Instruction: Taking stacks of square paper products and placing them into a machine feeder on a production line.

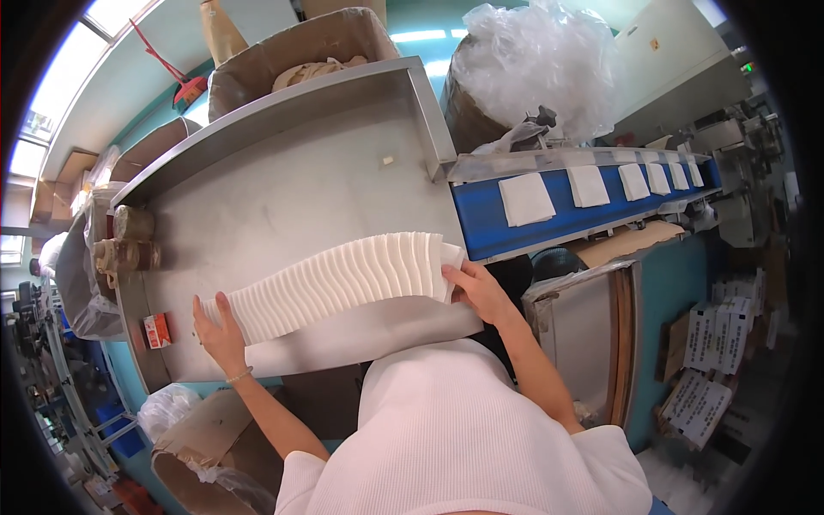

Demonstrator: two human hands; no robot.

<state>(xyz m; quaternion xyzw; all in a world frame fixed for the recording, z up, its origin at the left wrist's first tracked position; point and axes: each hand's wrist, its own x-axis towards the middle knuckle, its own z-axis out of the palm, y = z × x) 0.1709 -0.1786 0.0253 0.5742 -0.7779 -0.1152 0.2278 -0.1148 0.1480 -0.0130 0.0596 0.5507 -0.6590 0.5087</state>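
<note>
A long row of folded white napkins (343, 279), packed face to face like a fan, lies across the near part of a steel table. At its left end is my left hand (221, 336), fingers stretched and apart, resting against the last napkins. My right hand (482, 292) is closed at the right end, thumb on top and fingers partly hidden below, gripping the edge of a folded white napkin (452, 257). This napkin sits slightly askew from the row.
Several folded napkins lie spaced out on a blue conveyor belt (481, 210) at the right. The steel table (292, 180) has raised rims. Rolls of tape (129, 256) and a small red box (157, 330) sit by its left edge. Cardboard boxes (300, 84) and a plastic-filled bin (532, 73) stand behind.
</note>
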